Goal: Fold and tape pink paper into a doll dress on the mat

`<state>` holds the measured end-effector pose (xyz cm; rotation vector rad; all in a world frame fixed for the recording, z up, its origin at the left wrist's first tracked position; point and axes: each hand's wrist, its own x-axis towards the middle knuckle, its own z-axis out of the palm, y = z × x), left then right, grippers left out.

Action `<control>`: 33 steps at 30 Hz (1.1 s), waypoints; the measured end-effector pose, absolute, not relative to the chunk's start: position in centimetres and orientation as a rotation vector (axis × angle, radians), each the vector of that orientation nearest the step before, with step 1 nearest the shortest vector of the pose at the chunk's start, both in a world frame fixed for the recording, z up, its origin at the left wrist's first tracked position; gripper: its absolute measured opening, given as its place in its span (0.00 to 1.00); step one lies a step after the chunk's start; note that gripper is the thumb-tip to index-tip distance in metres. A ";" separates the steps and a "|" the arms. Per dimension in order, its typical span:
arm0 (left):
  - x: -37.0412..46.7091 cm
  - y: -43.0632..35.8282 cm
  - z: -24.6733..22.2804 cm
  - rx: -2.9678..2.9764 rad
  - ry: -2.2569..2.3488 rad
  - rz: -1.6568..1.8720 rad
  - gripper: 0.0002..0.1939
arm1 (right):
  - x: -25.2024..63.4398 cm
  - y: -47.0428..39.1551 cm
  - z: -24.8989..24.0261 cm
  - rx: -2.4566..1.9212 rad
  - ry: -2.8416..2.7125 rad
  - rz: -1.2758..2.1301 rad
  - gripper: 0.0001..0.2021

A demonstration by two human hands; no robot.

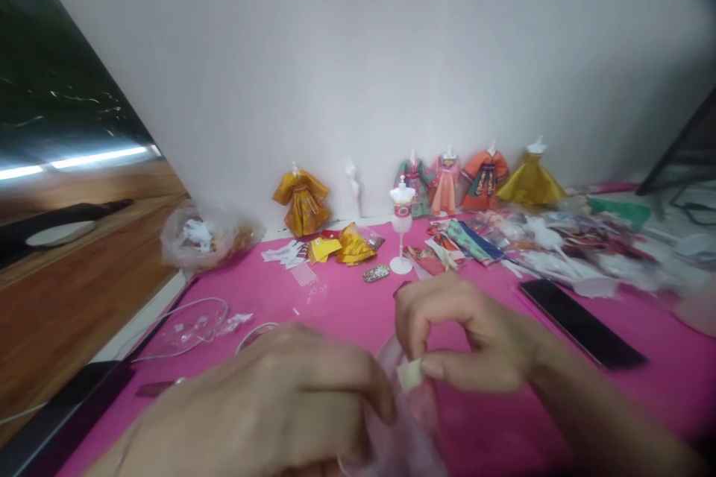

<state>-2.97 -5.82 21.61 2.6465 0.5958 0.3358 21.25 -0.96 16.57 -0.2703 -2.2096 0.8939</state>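
My left hand (291, 395) is closed at the lower middle, its fingers curled on a sheer pale pink fabric (391, 436). To its right, my right hand (464, 335) pinches a small cream-coloured piece (410, 375) between thumb and forefinger, over the fabric. Beyond the hands stands a small white dress form (401, 223) with a red band round its chest. A patterned oval item (376, 273) lies just left of its base. The fabric's lower part runs out of the frame.
Small dressed forms, one in gold (302, 201) and one in orange (485, 179), stand along the wall. A black phone (582, 323) lies at right. Plastic-wrapped pieces (587, 246) are heaped behind it. A clear bag (204, 235) and a white cable (190, 302) are at left.
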 end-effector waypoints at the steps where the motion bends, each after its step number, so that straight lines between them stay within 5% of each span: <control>1: -2.7 -5.3 21.5 2.645 0.527 0.287 0.14 | 21.2 -0.7 16.2 -0.275 -2.218 0.896 0.06; 12: -1.8 -3.3 16.8 2.438 1.167 0.250 0.06 | 21.0 2.7 12.1 -0.532 -2.157 0.915 0.05; 33: -1.2 1.6 8.0 1.804 1.071 0.780 0.07 | 19.4 4.9 4.4 -0.775 -1.852 1.032 0.05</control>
